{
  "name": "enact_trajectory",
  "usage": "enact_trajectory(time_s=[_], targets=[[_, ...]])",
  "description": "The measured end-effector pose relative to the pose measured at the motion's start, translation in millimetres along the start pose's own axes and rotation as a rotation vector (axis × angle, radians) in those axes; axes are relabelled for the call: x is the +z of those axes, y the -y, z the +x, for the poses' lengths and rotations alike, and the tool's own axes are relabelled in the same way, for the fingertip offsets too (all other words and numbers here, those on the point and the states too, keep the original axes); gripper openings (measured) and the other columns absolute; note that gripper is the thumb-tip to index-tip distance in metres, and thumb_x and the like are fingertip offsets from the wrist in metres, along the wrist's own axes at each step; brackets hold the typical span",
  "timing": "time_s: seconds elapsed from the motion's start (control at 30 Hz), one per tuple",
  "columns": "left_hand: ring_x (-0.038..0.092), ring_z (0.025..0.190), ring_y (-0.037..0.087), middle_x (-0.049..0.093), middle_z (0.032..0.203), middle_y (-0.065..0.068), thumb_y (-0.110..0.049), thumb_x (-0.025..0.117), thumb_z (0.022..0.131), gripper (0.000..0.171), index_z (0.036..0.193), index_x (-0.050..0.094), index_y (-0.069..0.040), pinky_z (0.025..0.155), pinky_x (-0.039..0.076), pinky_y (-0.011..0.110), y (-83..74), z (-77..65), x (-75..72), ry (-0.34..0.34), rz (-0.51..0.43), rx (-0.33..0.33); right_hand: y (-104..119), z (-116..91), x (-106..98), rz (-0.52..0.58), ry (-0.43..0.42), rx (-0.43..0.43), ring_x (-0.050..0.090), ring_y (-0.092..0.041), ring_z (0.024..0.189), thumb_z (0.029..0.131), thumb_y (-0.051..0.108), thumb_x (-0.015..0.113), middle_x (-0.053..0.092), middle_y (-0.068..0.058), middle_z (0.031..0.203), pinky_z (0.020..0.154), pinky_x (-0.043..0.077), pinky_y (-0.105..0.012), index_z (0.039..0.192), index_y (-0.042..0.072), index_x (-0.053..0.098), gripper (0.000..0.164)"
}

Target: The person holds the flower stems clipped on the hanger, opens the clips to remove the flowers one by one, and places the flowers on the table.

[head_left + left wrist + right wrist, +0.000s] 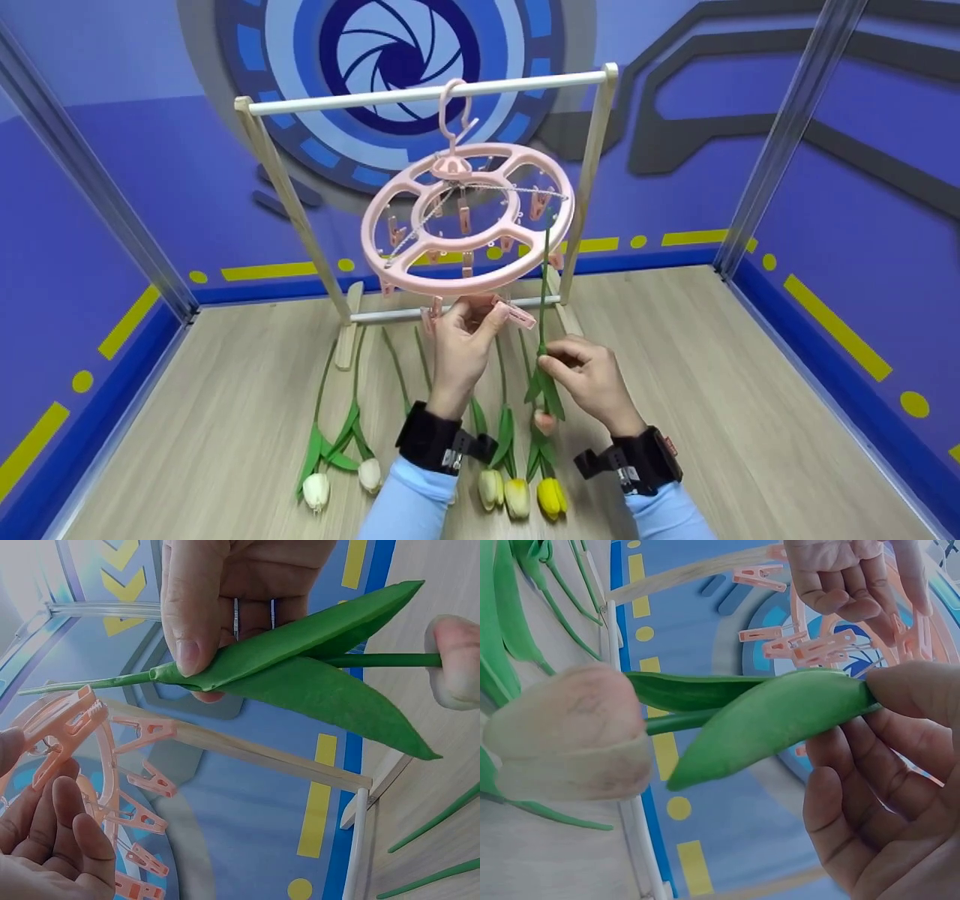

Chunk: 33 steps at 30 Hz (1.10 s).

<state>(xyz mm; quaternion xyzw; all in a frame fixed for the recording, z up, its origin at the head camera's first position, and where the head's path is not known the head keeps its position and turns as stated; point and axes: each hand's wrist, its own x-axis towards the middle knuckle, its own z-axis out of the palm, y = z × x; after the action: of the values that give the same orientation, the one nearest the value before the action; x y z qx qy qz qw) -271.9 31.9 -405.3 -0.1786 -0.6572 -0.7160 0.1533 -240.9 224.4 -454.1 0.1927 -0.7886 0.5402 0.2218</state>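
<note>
A round pink drying hanger (469, 287) with dangling clothespins hangs by its hook from the rod of a wooden rack. Below its front rim, my left hand (465, 352) pinches one pink clothespin (66, 731) between thumb and fingers. To its right, my right hand (589, 371) pinches a tulip (570, 735) by the stem, just at the base of its green leaves (300, 652). The tulip is upside down: its pale pink bloom points down and the bare stem (545, 277) rises past the hanger's right rim. Stem and pinched clothespin are apart.
Several tulips lie on the wooden table (750, 420), stems toward the rack, including white blooms (316, 492) at left and a yellow bloom (552, 498) near the right arm. The rack's wooden posts (589, 180) stand either side of the hanger. Blue-purple walls enclose the table.
</note>
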Motion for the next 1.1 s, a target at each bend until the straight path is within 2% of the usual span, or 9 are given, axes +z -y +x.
enact_trajectory(time_s=[0.2,0.37,0.5,0.7,1.1], targets=[[0.067,0.094,0.023,0.076,0.099,0.017,-0.006,0.066,0.101,0.018,0.115,0.066,0.006,0.081,0.051,0.028,2.2,-1.9,-2.1,0.040,-0.067,0.013,-0.7,-0.8,-4.8,-0.010,0.026,0.018,0.065,-0.011,0.076,0.092,0.001,0.075,0.072,-0.006,0.091,0.069,0.053,-0.023,0.102,0.006,0.080,0.012],[0.070,0.095,0.022,0.077,0.097,0.018,-0.006,0.066,0.101,0.019,0.115,0.066,0.006,0.082,0.052,0.028,4.4,-1.9,-2.7,0.052,-0.078,0.046,-0.4,-1.1,-8.3,-0.017,0.042,0.040,0.065,-0.011,0.077,0.093,0.003,0.075,0.073,-0.006,0.093,0.071,0.053,-0.023,0.103,0.006,0.080,0.011],[0.070,0.094,0.019,0.076,0.099,0.019,-0.005,0.067,0.100,0.019,0.115,0.067,0.006,0.081,0.053,0.027,4.4,-2.1,-2.9,0.040,-0.054,0.060,-1.2,-1.4,-9.5,-0.039,0.047,0.053,0.065,-0.012,0.079,0.093,0.003,0.075,0.073,-0.007,0.094,0.071,0.053,-0.024,0.104,0.005,0.079,0.011],[0.068,0.094,0.018,0.074,0.105,0.018,-0.006,0.069,0.099,0.020,0.116,0.068,0.004,0.080,0.052,0.026,2.7,-2.0,-3.4,0.008,-0.034,0.026,-1.5,-1.1,-13.3,-0.048,0.055,0.051,0.065,-0.013,0.078,0.093,0.003,0.075,0.073,-0.007,0.093,0.071,0.053,-0.024,0.103,0.005,0.080,0.011],[0.069,0.096,0.019,0.077,0.102,0.016,-0.008,0.067,0.101,0.023,0.121,0.068,0.003,0.081,0.051,0.027,3.9,-0.3,-5.9,-0.003,-0.022,0.029,-1.9,-1.1,-24.4,-0.093,0.084,0.068,0.064,-0.010,0.077,0.092,0.005,0.077,0.074,-0.005,0.093,0.070,0.053,-0.024,0.102,0.004,0.080,0.010]])
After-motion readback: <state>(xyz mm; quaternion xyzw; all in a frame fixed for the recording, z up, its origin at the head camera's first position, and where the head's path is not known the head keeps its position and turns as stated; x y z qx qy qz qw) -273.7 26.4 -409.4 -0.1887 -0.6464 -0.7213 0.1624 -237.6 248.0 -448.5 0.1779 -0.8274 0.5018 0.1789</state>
